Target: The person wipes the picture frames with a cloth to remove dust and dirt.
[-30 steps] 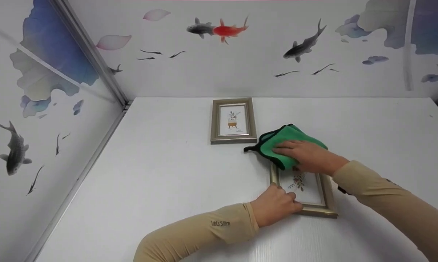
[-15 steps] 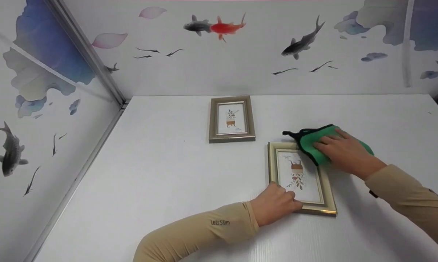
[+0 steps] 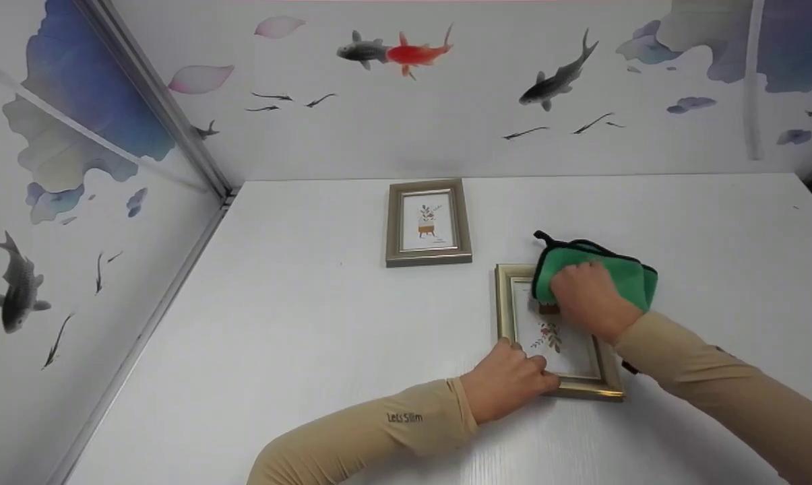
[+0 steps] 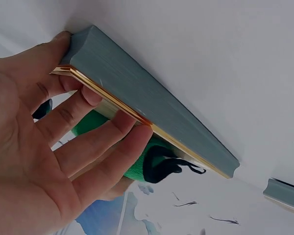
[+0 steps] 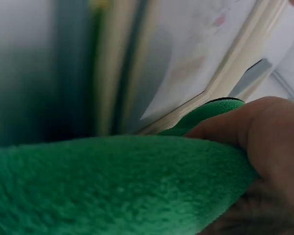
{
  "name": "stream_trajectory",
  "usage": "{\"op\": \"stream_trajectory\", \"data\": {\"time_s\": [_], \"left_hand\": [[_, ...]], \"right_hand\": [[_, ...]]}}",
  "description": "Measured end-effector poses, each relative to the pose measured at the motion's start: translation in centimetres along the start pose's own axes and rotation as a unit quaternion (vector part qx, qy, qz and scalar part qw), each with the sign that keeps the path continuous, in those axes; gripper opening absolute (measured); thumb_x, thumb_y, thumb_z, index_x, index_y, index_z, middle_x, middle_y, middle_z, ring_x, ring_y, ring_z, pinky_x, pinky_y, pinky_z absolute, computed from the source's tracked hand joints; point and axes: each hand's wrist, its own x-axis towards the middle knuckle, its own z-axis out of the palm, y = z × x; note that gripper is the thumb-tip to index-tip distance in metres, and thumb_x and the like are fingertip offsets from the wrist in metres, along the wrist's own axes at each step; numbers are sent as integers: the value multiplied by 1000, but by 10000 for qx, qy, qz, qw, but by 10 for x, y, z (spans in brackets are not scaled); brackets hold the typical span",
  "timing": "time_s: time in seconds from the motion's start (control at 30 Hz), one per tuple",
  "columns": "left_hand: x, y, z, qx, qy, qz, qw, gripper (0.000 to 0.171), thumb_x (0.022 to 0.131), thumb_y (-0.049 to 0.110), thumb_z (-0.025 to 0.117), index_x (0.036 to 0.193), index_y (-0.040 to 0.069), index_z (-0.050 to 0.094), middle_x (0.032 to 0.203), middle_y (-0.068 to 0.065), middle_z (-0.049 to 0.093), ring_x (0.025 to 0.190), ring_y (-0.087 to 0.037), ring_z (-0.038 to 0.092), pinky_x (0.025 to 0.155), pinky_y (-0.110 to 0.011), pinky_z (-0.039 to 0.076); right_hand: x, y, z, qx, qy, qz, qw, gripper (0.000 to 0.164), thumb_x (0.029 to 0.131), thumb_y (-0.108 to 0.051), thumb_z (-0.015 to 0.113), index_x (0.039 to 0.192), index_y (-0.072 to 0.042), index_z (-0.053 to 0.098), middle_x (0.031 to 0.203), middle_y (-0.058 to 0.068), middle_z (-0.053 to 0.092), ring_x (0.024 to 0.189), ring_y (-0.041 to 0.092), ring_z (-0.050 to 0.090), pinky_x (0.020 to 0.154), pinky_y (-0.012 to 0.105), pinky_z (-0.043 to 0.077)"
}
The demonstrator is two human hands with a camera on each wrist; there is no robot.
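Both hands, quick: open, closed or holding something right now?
Left hand: holding the picture frame at a corner.
Right hand: holding the green cloth.

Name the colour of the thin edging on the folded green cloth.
The green cloth has black edging, best seen in the head view.

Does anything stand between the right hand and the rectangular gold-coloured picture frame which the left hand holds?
Yes: in the head view, a folded, black-edged green cloth lies between the right hand and the upper right part of the picture frame. Nothing visible stands between the left hand and the frame's lower left corner.
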Motion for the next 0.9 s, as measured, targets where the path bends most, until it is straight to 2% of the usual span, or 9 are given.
{"op": "stream_trajectory", "data": {"time_s": [0.1,0.17,0.23,0.3,0.37,0.5,0.57,0.73,0.9], "left_hand": [[-1,-1,0,30,179,-11,9998,11,92,33,59,92,37,69,79,14,64,57,-6,53,46,-24,30],[-2,-1,0,54,246,1,9997,12,92,33,59,91,38,69,78,14,63,57,-5,53,47,-23,31],[-2,-1,-1,54,242,29,9997,13,93,32,58,90,38,69,78,14,63,58,-4,54,47,-23,31],[-2,-2,-1,58,157,55,9998,14,94,32,57,92,37,69,79,14,63,59,-5,54,47,-23,32],[-1,-2,-1,41,41,63,10000,14,95,32,55,95,37,69,81,13,64,60,-6,55,47,-23,32],[-1,-2,-1,-77,-216,132,9997,14,96,31,55,101,34,68,85,11,64,62,-6,57,47,-21,34],[0,-2,0,-166,-266,167,9994,15,97,29,54,102,33,68,86,11,65,62,-5,57,48,-21,36],[2,-2,0,-318,-272,200,9989,16,98,27,53,102,31,68,85,9,65,63,-5,59,51,-21,41],[1,-2,0,-362,-343,180,9986,15,98,27,54,103,30,68,85,8,64,61,-5,57,49,-21,41]], "right_hand": [[6,-15,1,481,257,-371,9978,25,75,4,70,65,-3,49,60,9,49,59,28,54,58,46,49],[9,-21,2,735,273,-690,9945,12,76,6,68,81,5,57,73,15,59,71,32,60,65,46,52],[11,-24,3,1070,117,-953,9896,28,79,9,65,106,12,59,95,24,64,91,38,63,76,48,52],[14,-22,3,1485,-190,-1124,9823,47,81,12,62,127,11,53,119,28,59,112,41,56,90,50,46],[15,-15,4,1938,-513,-1187,9725,56,80,16,58,135,8,48,132,27,52,123,42,48,98,52,40],[13,1,7,2477,-878,-1354,9553,66,78,21,54,140,1,46,140,21,47,130,39,41,103,53,34],[10,7,7,2406,-866,-1513,9548,66,79,21,57,140,-2,48,141,19,47,130,38,42,102,53,35],[2,20,7,1332,-333,-1891,9723,61,79,14,68,136,-4,53,136,16,53,126,37,47,99,54,38],[-9,36,12,644,145,-1853,9805,60,78,15,69,133,-3,55,134,17,54,124,37,49,95,54,41]]}}
